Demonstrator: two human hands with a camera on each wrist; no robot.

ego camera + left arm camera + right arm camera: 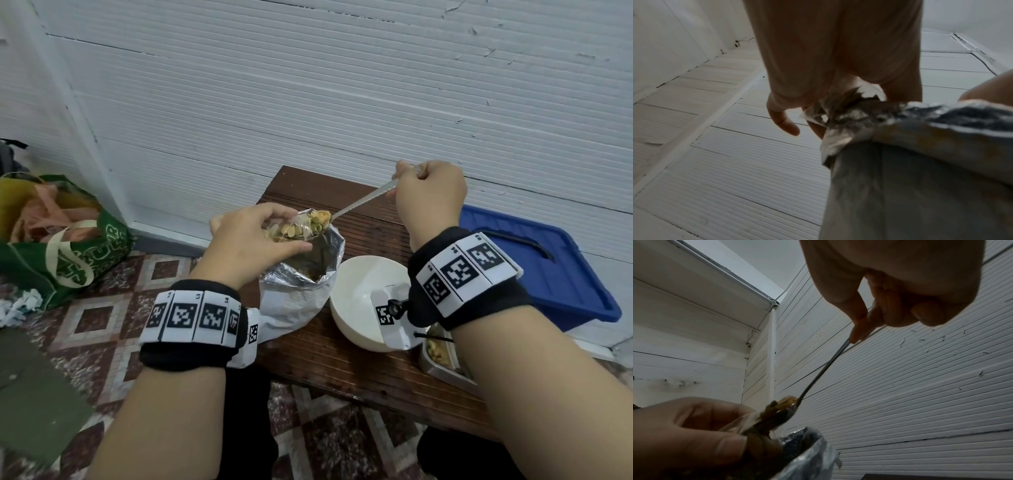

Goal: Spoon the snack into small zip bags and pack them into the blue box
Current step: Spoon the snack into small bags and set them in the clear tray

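Right hand (428, 202) pinches the long metal spoon (363, 200) by its handle end. Heaped mixed snack (308, 222) sits at the mouth of the small clear zip bag (281, 228), gripped by left hand (250, 240). Risk: narrow, floppy mouth; pieces likely spill into the open silver foil pouch (301, 281) below. Blue plastic box (534, 260) lies beyond the right wrist.

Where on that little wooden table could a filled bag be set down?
Bare wood shows at the far end of the table, behind the foil pouch, and along the near edge, in front of the white bowl. The right side is crowded: bowl, metal tray, then the blue box.
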